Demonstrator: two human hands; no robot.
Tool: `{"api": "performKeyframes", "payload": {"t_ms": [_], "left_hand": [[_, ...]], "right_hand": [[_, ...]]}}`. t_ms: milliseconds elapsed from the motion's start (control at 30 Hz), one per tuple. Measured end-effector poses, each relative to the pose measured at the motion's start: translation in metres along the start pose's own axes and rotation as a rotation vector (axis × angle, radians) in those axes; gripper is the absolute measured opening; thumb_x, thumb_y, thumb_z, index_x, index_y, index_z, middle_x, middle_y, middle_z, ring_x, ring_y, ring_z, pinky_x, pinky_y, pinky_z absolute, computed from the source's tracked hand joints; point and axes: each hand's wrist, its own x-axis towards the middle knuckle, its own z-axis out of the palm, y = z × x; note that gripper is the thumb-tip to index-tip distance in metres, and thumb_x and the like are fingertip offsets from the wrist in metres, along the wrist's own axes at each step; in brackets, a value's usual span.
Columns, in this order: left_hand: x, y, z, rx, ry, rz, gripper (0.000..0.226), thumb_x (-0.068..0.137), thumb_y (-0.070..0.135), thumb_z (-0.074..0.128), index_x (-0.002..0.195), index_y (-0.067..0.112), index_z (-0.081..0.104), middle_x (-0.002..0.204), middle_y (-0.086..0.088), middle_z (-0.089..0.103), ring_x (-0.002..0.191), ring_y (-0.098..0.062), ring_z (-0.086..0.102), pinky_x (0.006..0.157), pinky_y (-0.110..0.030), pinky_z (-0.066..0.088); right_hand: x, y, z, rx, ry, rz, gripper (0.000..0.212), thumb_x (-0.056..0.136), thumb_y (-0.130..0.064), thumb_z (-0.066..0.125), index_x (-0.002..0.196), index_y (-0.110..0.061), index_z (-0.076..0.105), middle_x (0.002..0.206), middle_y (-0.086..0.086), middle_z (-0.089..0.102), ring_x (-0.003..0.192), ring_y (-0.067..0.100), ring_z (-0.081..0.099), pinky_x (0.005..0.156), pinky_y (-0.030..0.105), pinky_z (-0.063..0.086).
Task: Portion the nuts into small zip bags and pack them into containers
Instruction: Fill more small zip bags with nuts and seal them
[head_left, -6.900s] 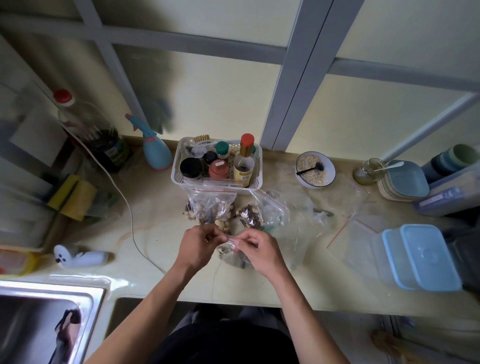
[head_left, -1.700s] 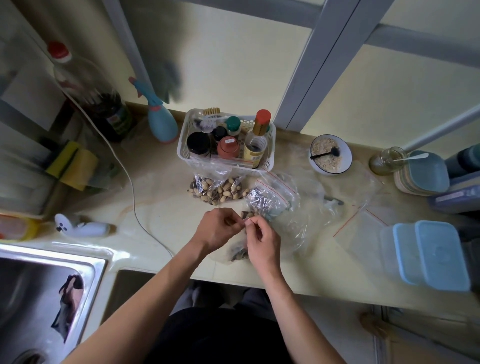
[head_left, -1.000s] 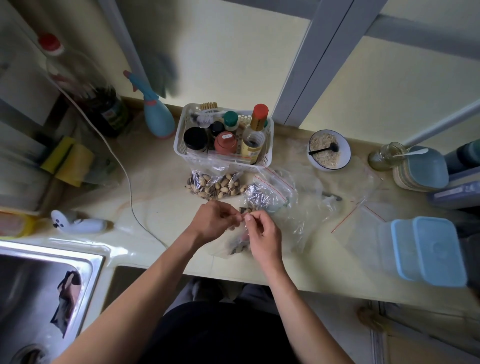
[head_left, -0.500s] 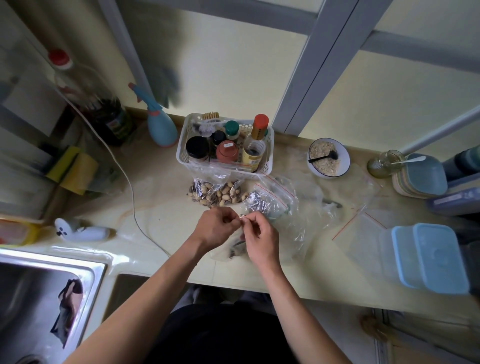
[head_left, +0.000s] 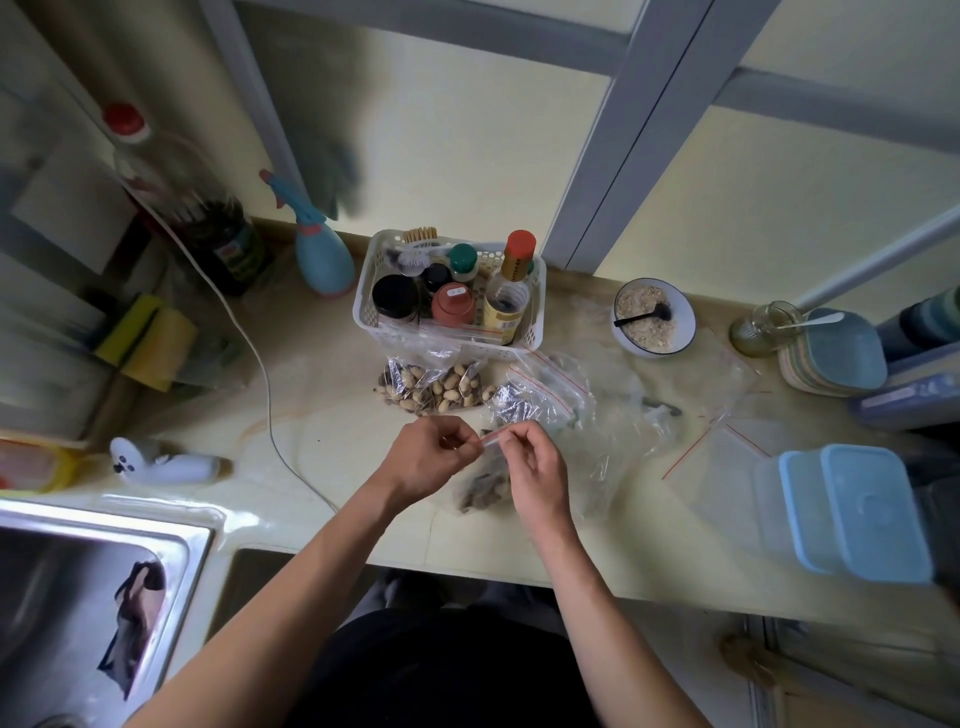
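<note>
The small bag (head_left: 480, 480) hangs just above the counter (head_left: 332, 395) near its front edge, between the two hands. Dark nuts sit in its lower part. Its long axis runs from 12 o'clock down to 6 o'clock, and the mouth with the zip strip points to 12 o'clock, a little tilted.

The left hand (head_left: 423, 460) pinches the strip at its 9 o'clock end with curled fingers. The right hand (head_left: 532, 467) pinches it at the 3 o'clock end, also curled.

I think the seal is being pressed closed now. If the fingers skip one part of the strip, the zip may stay open there and nuts can fall out later in the container. If a nut is caught in the strip, it will not lock. A pull too strong to the sides could also open the seal again.

At 12 o'clock lies a bag of pale nuts (head_left: 436, 389), and beside it another filled bag (head_left: 524, 408). Behind them stands the basket (head_left: 535, 332). At 3 o'clock, well apart, are the blue containers (head_left: 857, 514).
</note>
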Motion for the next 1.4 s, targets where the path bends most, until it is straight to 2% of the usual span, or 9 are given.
{"api": "performKeyframes", "payload": {"t_ms": [100, 233, 433, 567, 767, 1000, 1100, 1300, 1400], "left_hand": [[-0.001, 0.0, 0.0, -0.014, 0.007, 0.012, 0.013, 0.088, 0.025, 0.073, 0.076, 0.022, 0.071, 0.063, 0.008, 0.065, 0.064, -0.01, 0.06, 0.061, -0.022, 0.045], [-0.003, 0.001, 0.0, -0.003, 0.027, 0.016, 0.011, 0.087, 0.025, 0.073, 0.076, 0.02, 0.071, 0.07, -0.004, 0.07, 0.063, -0.011, 0.058, 0.062, -0.024, 0.045], [-0.004, 0.002, 0.005, 0.086, 0.082, 0.017, 0.013, 0.086, 0.022, 0.072, 0.073, 0.022, 0.07, 0.064, 0.005, 0.065, 0.059, -0.007, 0.055, 0.06, -0.021, 0.043], [-0.004, 0.003, 0.009, 0.173, 0.129, -0.012, 0.012, 0.085, 0.023, 0.071, 0.074, 0.025, 0.07, 0.063, 0.009, 0.063, 0.061, -0.007, 0.055, 0.056, -0.014, 0.037], [-0.003, 0.001, 0.009, 0.197, 0.104, -0.003, 0.01, 0.087, 0.026, 0.07, 0.081, 0.02, 0.074, 0.07, 0.006, 0.067, 0.068, -0.011, 0.06, 0.058, -0.014, 0.038], [0.0, -0.004, -0.001, 0.096, -0.004, 0.001, 0.01, 0.088, 0.029, 0.072, 0.081, 0.023, 0.074, 0.073, 0.005, 0.072, 0.075, -0.015, 0.069, 0.07, -0.029, 0.052], [0.0, -0.004, -0.003, 0.074, -0.01, 0.018, 0.01, 0.088, 0.027, 0.071, 0.079, 0.023, 0.074, 0.073, 0.001, 0.073, 0.074, -0.019, 0.069, 0.068, -0.032, 0.054], [-0.001, -0.003, -0.001, 0.123, 0.013, 0.035, 0.012, 0.09, 0.025, 0.068, 0.078, 0.024, 0.071, 0.069, 0.008, 0.068, 0.065, -0.007, 0.061, 0.061, -0.016, 0.044], [-0.001, -0.002, 0.002, 0.177, 0.023, 0.048, 0.014, 0.089, 0.024, 0.067, 0.075, 0.028, 0.067, 0.07, 0.009, 0.067, 0.064, -0.004, 0.058, 0.058, -0.011, 0.039]], "right_hand": [[-0.004, -0.007, 0.002, 0.091, -0.082, 0.045, 0.014, 0.095, -0.021, 0.063, 0.089, -0.009, 0.063, 0.08, 0.003, 0.066, 0.073, 0.012, 0.064, 0.072, 0.03, 0.051], [-0.006, -0.005, 0.004, 0.059, -0.115, 0.036, 0.012, 0.092, -0.027, 0.062, 0.085, -0.018, 0.067, 0.076, 0.001, 0.066, 0.071, 0.027, 0.062, 0.071, 0.053, 0.055], [-0.006, -0.002, 0.006, -0.084, -0.086, 0.017, 0.011, 0.092, -0.033, 0.06, 0.088, -0.023, 0.063, 0.078, 0.002, 0.068, 0.071, 0.034, 0.07, 0.065, 0.056, 0.058], [-0.01, -0.006, 0.009, -0.178, -0.003, -0.079, 0.011, 0.093, -0.009, 0.065, 0.083, -0.015, 0.063, 0.075, -0.003, 0.066, 0.07, 0.018, 0.063, 0.067, 0.037, 0.054], [-0.011, -0.006, 0.008, -0.167, 0.026, -0.051, 0.013, 0.092, -0.007, 0.066, 0.081, -0.013, 0.065, 0.069, -0.01, 0.064, 0.064, 0.008, 0.056, 0.065, 0.024, 0.047], [-0.008, -0.004, 0.002, -0.013, 0.01, 0.11, 0.012, 0.089, -0.023, 0.065, 0.078, -0.018, 0.061, 0.067, 0.002, 0.059, 0.067, 0.016, 0.053, 0.063, 0.04, 0.05], [-0.006, -0.005, -0.002, 0.113, -0.042, 0.136, 0.014, 0.093, -0.017, 0.066, 0.089, -0.003, 0.066, 0.071, 0.0, 0.062, 0.069, 0.013, 0.057, 0.065, 0.031, 0.049], [-0.003, -0.003, 0.001, 0.084, -0.109, 0.157, 0.008, 0.096, -0.004, 0.066, 0.094, 0.002, 0.071, 0.085, 0.002, 0.071, 0.076, 0.005, 0.064, 0.074, 0.017, 0.05], [-0.004, -0.004, 0.002, 0.01, -0.093, 0.144, 0.008, 0.096, -0.007, 0.068, 0.092, -0.001, 0.071, 0.081, 0.002, 0.073, 0.066, 0.0, 0.065, 0.064, 0.012, 0.049]]}}
